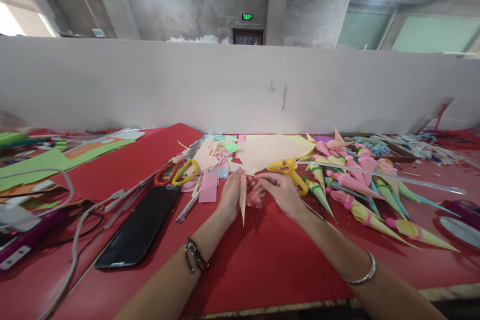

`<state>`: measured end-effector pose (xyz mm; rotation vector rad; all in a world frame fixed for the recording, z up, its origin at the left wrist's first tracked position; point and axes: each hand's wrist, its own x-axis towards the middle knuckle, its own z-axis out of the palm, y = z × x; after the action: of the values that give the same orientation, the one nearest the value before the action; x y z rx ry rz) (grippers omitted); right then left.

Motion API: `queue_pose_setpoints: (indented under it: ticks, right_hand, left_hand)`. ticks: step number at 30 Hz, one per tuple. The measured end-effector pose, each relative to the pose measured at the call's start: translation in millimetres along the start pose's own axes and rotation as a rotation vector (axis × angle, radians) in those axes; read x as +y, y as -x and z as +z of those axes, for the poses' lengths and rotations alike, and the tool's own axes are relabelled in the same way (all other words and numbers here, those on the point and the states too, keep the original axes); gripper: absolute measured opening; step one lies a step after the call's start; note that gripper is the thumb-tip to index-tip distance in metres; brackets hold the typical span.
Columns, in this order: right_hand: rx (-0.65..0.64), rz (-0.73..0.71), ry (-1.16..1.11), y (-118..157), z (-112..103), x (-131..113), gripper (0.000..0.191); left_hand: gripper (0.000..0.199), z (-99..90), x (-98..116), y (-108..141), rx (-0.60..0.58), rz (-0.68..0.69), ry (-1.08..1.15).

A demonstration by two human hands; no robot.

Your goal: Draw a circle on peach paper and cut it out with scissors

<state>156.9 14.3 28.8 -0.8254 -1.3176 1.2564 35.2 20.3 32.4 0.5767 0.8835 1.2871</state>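
My left hand [229, 197] is closed around a slim peach paper cone [243, 202], whose narrow tip points down toward me. Just right of it, my right hand [282, 192] has its thumb and fingers pinched together; whatever they may hold is too small to make out. Under and between the hands lies a crumpled clear plastic piece [255, 200]. A yellow glue gun [287, 167] lies right behind my right hand, nozzle to the left. Many finished-looking paper cones [360, 180] in pink, yellow and green are heaped to the right.
Scissors [183, 172] with red and yellow handles and a black phone [140, 227] lie left. Pink paper slips [209, 187] and cream sheets [273, 152] are behind the hands. A clear glue stick [412, 180] crosses the cones. White cable [77, 240] runs far left.
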Motion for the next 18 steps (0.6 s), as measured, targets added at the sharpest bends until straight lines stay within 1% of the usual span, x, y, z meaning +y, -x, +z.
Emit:
queue_pose_setpoints:
  ticks: [4, 7, 10, 12, 15, 18]
  right_hand:
    - [0.03, 0.007, -0.01, -1.6, 0.3, 3.1, 0.024]
    - [0.026, 0.013, -0.017, -1.1, -0.1, 1.8, 0.023]
    - [-0.005, -0.003, 0.007, 0.4, -1.2, -1.9, 0.028]
    - [0.001, -0.024, 0.044, 1.0, -1.6, -3.9, 0.026]
    - [0.029, -0.03, 0.08, 0.2, -1.2, -3.7, 0.015]
    - [0.022, -0.006, 0.037, -1.5, 0.0, -0.5, 0.018]
  left_hand:
    - [0.031, 0.2, 2.4, 1.6, -0.056, -0.012, -0.098]
    - [0.032, -0.9, 1.7, 0.0, -0.033, -0.037, -0.11]
    - [0.031, -2.4, -1.0, -2.8, 0.003, -0.015, -0.084]
    - [0.03, -2.5, -2.3, -3.5, -0.014, -0.016, -0.056]
    - [0.026, -0.9, -2.1, -1.8, -0.019, -0.029, -0.025]
    - [0.023, 1.2, -0.6, 0.8, -0.023, -0.032, 0.002]
